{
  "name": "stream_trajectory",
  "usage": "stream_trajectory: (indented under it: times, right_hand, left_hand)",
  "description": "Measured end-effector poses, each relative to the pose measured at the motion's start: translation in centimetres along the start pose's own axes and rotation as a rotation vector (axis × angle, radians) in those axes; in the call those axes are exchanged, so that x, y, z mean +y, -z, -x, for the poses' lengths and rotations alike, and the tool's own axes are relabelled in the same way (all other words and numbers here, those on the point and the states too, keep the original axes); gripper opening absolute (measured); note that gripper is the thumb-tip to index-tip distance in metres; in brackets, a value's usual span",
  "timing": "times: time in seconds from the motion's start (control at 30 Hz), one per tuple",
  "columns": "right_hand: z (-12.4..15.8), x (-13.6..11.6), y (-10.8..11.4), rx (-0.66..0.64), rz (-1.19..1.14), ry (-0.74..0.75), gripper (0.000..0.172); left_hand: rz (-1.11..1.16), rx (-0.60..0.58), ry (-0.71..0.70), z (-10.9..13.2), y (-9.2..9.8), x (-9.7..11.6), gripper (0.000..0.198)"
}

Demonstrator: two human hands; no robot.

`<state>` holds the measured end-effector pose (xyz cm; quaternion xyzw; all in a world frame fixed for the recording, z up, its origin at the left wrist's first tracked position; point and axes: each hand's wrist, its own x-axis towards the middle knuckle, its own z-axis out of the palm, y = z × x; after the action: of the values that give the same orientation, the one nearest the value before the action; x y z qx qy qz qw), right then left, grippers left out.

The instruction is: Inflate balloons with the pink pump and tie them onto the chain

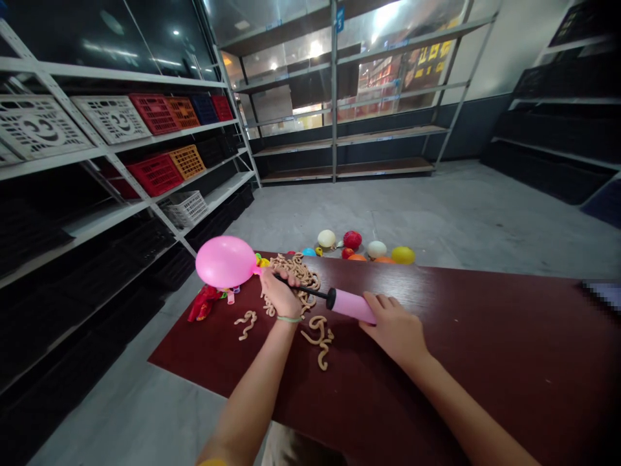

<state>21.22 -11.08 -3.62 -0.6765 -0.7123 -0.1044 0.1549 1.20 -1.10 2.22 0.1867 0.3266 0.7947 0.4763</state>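
The right hand (394, 327) is closing fully around the barrel of a pink pump (352, 305), near the middle of the dark red surface (485, 336). Just beyond, the left hand (281, 294) is pinching the neck of an inflated pink balloon (226, 261) onto the pump's black nozzle, toward the far left corner. Tan curled strips (295, 272), perhaps limp balloons, are lying around it. Past the far edge, round balloons (376, 249) are resting on the floor. Coloured crates (155, 175) are lining the left shelves, their contents hidden.
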Motion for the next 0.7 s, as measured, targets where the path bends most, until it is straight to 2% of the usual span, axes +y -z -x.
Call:
stream_trajectory:
  times: [0.13, 0.23, 0.33, 0.5, 0.6, 0.7]
  right_hand:
    - [0.6, -2.3, -0.1, -0.024, -0.094, -0.005, 0.046]
    - [0.4, -1.8, -0.2, -0.053, -0.127, 0.053, 0.049]
    - [-0.2, 0.0, -0.2, -0.055, -0.081, 0.087, 0.046]
    - [-0.9, 3.3, 0.1, 0.023, 0.038, 0.083, 0.044]
    - [-0.6, 3.3, 0.1, 0.065, 0.072, 0.120, 0.043]
    - [0.1, 1.6, -0.3, 0.064, 0.043, 0.153, 0.045]
  left_hand:
    - [-0.034, -0.134, 0.085, 2.6, -0.6, -1.7, 0.028]
    - [-0.033, -0.166, 0.118, 2.6, -0.8, -1.7, 0.029]
    - [-0.020, -0.117, 0.118, 0.9, -0.6, -1.0, 0.027]
    - [0.012, 0.011, 0.023, -2.7, 0.6, 0.8, 0.016]
    - [0.023, 0.069, 0.014, -3.5, 0.8, 1.4, 0.013]
    - [0.016, 0.085, 0.025, -2.3, 0.5, 0.6, 0.015]
